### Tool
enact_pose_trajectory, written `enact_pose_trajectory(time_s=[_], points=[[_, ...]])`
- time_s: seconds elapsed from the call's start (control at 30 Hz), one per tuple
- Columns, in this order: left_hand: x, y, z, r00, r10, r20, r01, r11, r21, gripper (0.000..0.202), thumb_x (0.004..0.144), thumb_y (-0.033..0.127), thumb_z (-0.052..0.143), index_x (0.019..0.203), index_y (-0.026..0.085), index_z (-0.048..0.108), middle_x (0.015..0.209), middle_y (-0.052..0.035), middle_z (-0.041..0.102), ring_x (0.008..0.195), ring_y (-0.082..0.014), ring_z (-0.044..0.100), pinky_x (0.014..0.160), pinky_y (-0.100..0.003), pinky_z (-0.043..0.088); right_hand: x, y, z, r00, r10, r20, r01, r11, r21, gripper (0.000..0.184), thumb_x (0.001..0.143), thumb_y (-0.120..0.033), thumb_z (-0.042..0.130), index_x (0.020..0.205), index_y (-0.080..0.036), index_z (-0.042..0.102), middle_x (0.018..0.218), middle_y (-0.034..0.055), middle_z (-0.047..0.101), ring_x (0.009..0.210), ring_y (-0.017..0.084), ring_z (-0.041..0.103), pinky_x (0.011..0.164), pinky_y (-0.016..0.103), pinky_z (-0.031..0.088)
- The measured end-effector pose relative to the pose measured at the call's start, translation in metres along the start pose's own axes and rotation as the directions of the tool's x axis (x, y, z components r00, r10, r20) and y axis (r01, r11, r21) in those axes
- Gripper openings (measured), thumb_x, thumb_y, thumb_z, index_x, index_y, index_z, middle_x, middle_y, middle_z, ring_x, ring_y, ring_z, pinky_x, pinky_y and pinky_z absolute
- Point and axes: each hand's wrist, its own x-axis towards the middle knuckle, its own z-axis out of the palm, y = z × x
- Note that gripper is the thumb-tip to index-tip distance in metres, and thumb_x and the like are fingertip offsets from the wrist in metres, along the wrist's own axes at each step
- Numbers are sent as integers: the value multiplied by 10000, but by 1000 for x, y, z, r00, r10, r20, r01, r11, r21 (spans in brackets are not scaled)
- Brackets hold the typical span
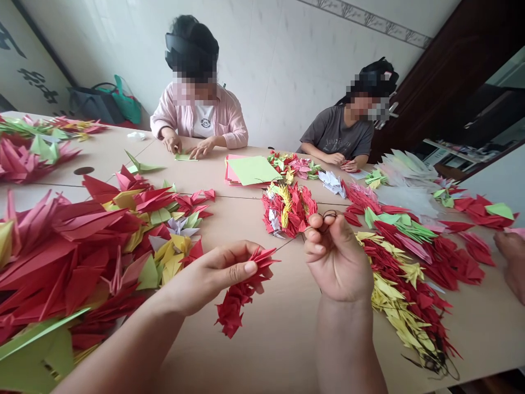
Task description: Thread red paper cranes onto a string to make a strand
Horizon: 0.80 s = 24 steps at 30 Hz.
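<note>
My left hand [232, 268] is closed around a string of red folded paper cranes [235, 303], thumb on top; its lower end hangs above the table. To the right, my right hand [338, 257] is raised and pinches a dark thin cord [328, 218] between thumb and fingers, a small loop showing above the fingertips. Whether this cord runs to the red string I cannot make out. Just behind my right hand lies a coiled bundle of red, yellow and white cranes [289, 208]. Beside my right forearm rest long strings of yellow and red cranes [404, 295] with dark cord ends.
A large heap of folded paper [69, 246], mostly red, covers the left side. Square paper sheets [252, 169] are stacked at the back centre. Two people sit across the table [270, 350], one handling green paper [186, 157]. Another person's hand [512, 262] is at the right edge.
</note>
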Motion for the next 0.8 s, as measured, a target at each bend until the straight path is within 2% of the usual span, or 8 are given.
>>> enact_pose_trajectory(time_s=[0.1,0.17,0.23,0.3,0.4,0.5,0.67,0.8], points=[[0,-1,0,1000,-6,13,7,995,-96,244,864,386,666,966,165,663,959,-71,692,656,-111,640,590,-206,496,-1,5,-3,992,-125,-4,122,975,-185,165,809,-411,746,772,-268,671,782,-31,672,659,93,632,526,174,508],[-1,-2,1,999,2,35,4,987,-163,247,869,391,656,946,157,674,937,-64,681,563,-77,600,497,-174,458,-3,8,-3,978,-206,23,201,916,-347,112,866,-381,695,843,-271,684,777,-26,650,694,96,610,611,197,517],[0,-3,2,998,20,60,-5,970,-242,241,880,390,637,935,160,678,913,-53,672,507,-57,565,430,-149,422,-4,10,-2,976,-209,62,211,838,-503,116,873,-363,695,943,-270,698,805,-16,631,732,100,589,679,214,513],[0,-4,4,996,23,82,4,951,-309,232,891,383,622,933,162,679,894,-50,670,481,-50,549,401,-140,417,-6,10,1,984,-134,116,177,779,-602,249,839,-408,724,1039,-261,696,884,4,618,773,111,574,723,235,510],[1,-5,8,995,-3,97,37,935,-353,212,888,358,631,914,155,683,846,-47,672,467,-48,547,406,-135,441,-7,10,6,968,13,252,164,727,-667,388,781,-500,748,1066,-243,693,932,22,601,786,128,571,757,270,505],[2,-4,11,995,-13,102,49,932,-359,219,895,361,623,897,153,689,834,-48,674,467,-48,555,411,-130,453,-7,10,9,929,89,359,203,688,-697,245,863,-451,678,905,-211,687,802,5,600,727,124,585,720,270,488],[0,-2,13,995,4,95,30,936,-350,325,867,436,644,1070,185,678,955,-79,678,652,-142,674,540,-219,569,-8,9,9,954,13,298,206,693,-691,195,905,-340,648,778,-192,638,693,-24,580,625,99,541,590,232,433],[0,-1,12,996,-7,92,32,960,-277,284,847,417,674,903,139,679,855,-64,671,496,-72,592,418,-141,463,-12,4,9,940,30,340,251,612,-750,111,888,-326,674,929,-224,695,842,6,618,721,118,566,649,249,454]])
